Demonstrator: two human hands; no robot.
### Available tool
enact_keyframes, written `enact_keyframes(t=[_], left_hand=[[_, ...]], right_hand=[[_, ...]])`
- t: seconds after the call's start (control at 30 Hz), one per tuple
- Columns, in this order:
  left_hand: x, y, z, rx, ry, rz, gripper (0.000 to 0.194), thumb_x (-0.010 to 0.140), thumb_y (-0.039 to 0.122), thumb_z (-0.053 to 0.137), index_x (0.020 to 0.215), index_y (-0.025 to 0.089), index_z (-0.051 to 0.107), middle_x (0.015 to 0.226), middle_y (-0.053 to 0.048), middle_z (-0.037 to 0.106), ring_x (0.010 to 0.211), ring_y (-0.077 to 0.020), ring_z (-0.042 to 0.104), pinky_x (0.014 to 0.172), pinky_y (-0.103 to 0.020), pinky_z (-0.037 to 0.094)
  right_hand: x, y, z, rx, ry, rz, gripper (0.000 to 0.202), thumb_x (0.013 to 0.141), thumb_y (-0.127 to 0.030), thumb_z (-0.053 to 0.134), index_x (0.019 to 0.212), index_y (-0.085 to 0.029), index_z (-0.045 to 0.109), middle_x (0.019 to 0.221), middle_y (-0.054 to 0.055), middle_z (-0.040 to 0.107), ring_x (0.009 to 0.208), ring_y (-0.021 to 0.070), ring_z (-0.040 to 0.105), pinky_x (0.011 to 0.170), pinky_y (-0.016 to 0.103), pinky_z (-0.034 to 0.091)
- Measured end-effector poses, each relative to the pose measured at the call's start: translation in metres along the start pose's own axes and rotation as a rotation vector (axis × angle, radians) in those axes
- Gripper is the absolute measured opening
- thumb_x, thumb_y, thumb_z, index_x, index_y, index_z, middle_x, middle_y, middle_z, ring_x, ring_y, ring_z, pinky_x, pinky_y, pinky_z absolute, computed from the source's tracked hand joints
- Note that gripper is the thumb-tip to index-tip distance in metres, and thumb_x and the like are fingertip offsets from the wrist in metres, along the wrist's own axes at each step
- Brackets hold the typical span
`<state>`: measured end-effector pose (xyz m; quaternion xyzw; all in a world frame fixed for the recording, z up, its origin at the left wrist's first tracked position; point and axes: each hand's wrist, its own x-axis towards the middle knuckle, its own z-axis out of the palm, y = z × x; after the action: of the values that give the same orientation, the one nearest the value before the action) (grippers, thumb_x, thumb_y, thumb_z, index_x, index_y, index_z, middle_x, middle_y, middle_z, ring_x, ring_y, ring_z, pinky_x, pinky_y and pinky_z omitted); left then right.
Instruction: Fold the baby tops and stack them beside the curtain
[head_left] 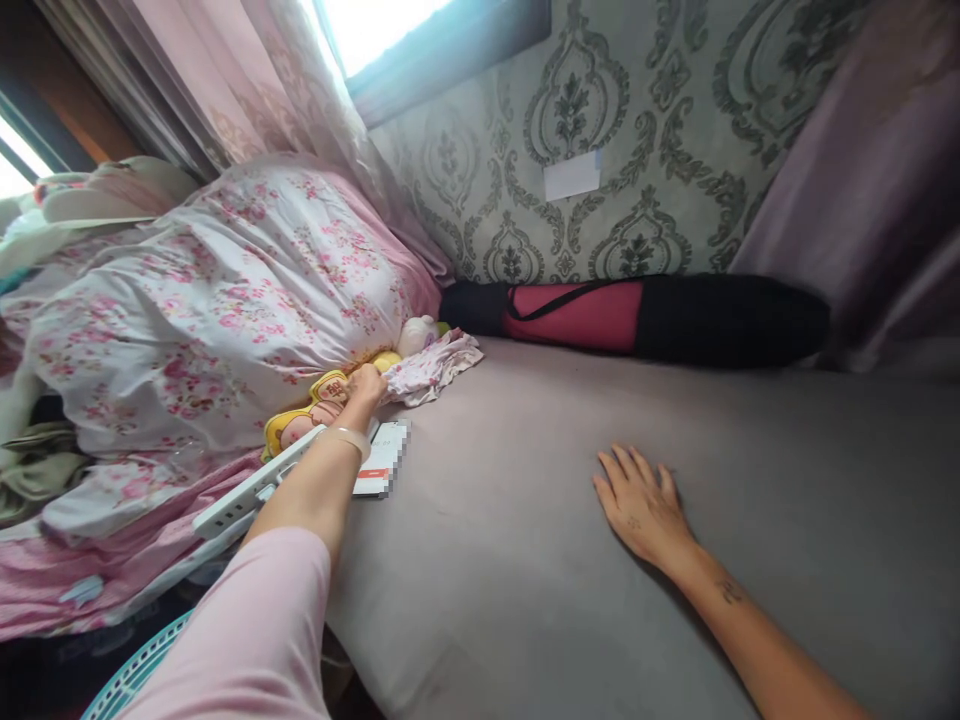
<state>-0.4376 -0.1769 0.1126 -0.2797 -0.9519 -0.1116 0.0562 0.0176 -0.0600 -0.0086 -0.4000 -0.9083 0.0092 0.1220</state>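
My left hand (366, 383) reaches to the far left edge of the grey sheet, its fingers closed at the near end of a crumpled small floral cloth (439, 366). Yellow plush toys (291, 428) lie right beside that hand, and a white plush (418, 336) sits just behind the cloth. Under my left wrist is a flat white box or booklet (384, 455) with a red stripe, partly covered by the arm. My right hand (643, 508) rests palm down on the grey sheet (510, 540), fingers spread, holding nothing.
A long black and dark pink bag (577, 316) lies along the patterned wall. Floral bedding (225, 290) is heaped on the left. A white power strip (232, 503) runs beneath my left forearm. A turquoise basket (139, 660) stands at the lower left.
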Motion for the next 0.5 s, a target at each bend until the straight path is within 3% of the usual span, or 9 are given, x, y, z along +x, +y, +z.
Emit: enact_keyframes(t=[0.13,0.27,0.33,0.4,0.5], left_hand=[[0.003,0.026,-0.019,0.115,0.069,-0.059,0.024,0.078,0.017,0.056,0.095,0.006,0.069,0.109,-0.029,0.066,0.111,-0.0412,0.059,0.095,-0.052,0.036],[0.008,0.052,-0.042,0.146,0.148,0.059,0.016,0.075,0.013,0.057,0.087,0.01,0.068,0.105,-0.025,0.069,0.111,-0.0394,0.059,0.1,-0.052,0.031],[0.011,0.063,-0.052,-0.027,0.199,0.079,0.008,0.074,0.014,0.06,0.079,0.012,0.065,0.098,-0.021,0.07,0.109,-0.0386,0.06,0.1,-0.052,0.032],[0.013,0.074,-0.061,-0.351,0.23,0.04,0.001,0.071,0.015,0.062,0.071,0.015,0.061,0.088,-0.016,0.07,0.105,-0.0367,0.061,0.096,-0.049,0.037],[0.013,0.091,-0.071,-0.685,0.233,0.011,0.005,0.073,0.018,0.059,0.07,0.017,0.055,0.075,-0.008,0.066,0.088,-0.0272,0.065,0.081,-0.038,0.047]], right_hand=[[0.0,-0.001,-0.003,0.019,-0.011,0.006,0.054,0.097,-0.037,0.025,0.14,-0.015,0.049,0.15,0.013,0.042,0.139,0.0323,0.033,0.111,0.057,0.021],[-0.001,-0.001,-0.004,0.021,-0.013,-0.001,0.054,0.097,-0.037,0.025,0.141,-0.015,0.049,0.15,0.014,0.042,0.139,0.0323,0.033,0.111,0.057,0.022],[0.0,0.0,-0.002,0.017,-0.014,-0.006,0.054,0.097,-0.037,0.025,0.141,-0.015,0.049,0.15,0.014,0.041,0.138,0.0328,0.034,0.111,0.058,0.022],[0.0,0.001,-0.001,0.013,-0.013,-0.012,0.055,0.098,-0.038,0.025,0.141,-0.014,0.049,0.15,0.014,0.041,0.138,0.0333,0.034,0.111,0.058,0.022],[0.0,0.001,0.001,0.017,-0.007,-0.014,0.055,0.098,-0.038,0.025,0.141,-0.014,0.048,0.15,0.014,0.041,0.139,0.0337,0.033,0.111,0.057,0.02]])
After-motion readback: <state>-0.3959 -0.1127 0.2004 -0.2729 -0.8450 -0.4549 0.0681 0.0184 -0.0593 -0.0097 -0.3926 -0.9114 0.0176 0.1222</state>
